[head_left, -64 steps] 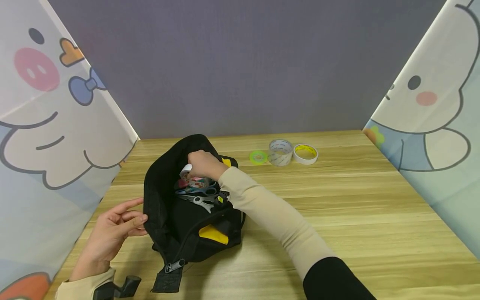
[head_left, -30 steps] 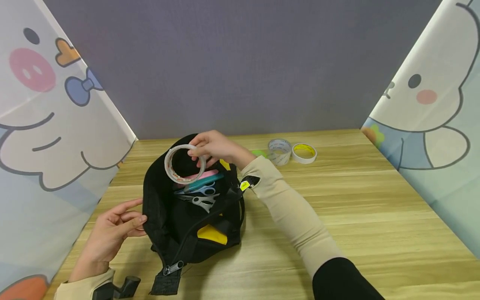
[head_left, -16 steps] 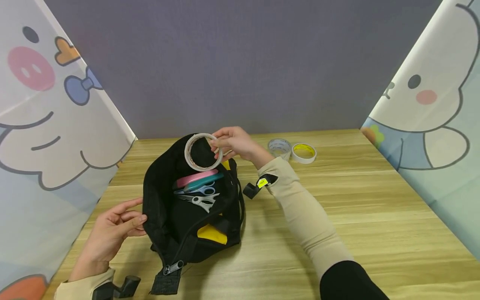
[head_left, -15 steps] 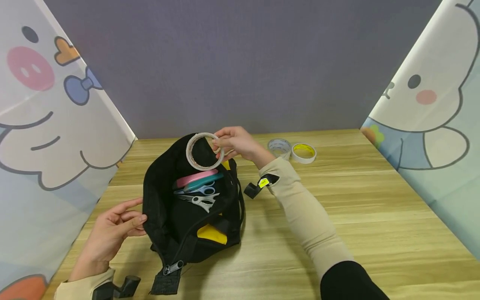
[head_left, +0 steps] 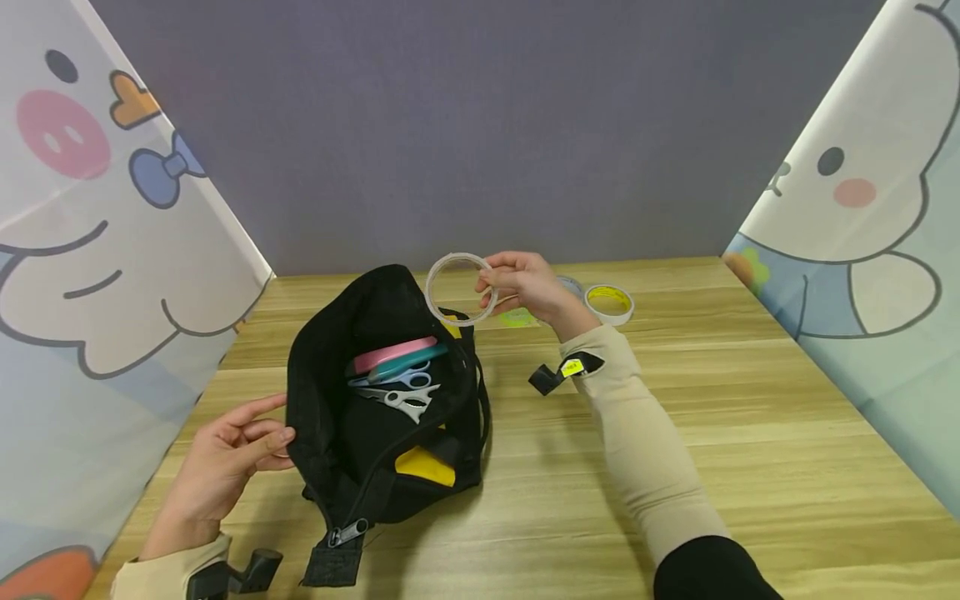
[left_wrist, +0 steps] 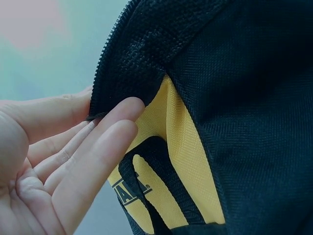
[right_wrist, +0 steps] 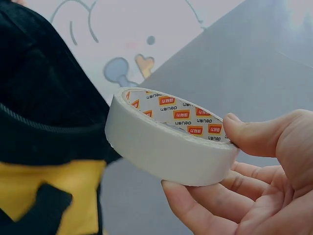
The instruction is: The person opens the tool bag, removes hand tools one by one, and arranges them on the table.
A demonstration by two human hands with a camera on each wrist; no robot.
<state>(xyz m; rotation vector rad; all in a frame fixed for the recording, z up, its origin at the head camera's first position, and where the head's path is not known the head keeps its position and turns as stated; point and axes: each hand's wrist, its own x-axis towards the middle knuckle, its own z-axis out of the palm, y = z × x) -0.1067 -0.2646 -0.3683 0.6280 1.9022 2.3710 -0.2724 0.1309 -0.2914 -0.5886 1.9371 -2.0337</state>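
My right hand [head_left: 531, 287] pinches a roll of white tape [right_wrist: 166, 147] between thumb and fingers, its core printed with orange labels. In the head view the roll hangs in the air just past the right rim of a black and yellow tool bag [head_left: 330, 467]. At the bag's left side my left hand [head_left: 232, 454] pinches the zippered edge [left_wrist: 122, 73] between thumb and fingers, and the mouth gapes wide. Inside lie a pink item [head_left: 393, 355], a teal item [head_left: 408, 364], blue-handled scissors [head_left: 412, 380] and grey-handled scissors [head_left: 408, 404].
On the wooden table [head_left: 735, 417], behind the right hand, sit a green tape roll [head_left: 517, 317], a partly hidden clear tape roll [head_left: 572, 286] and a white roll with a yellow core [head_left: 609, 305]. A grey panel [head_left: 495, 125] stands along the back, with cartoon-printed panels at both sides.
My right hand has lifted the white tape roll out of the bag and carried it rightward past the rim. My left hand has stayed at the bag's edge.
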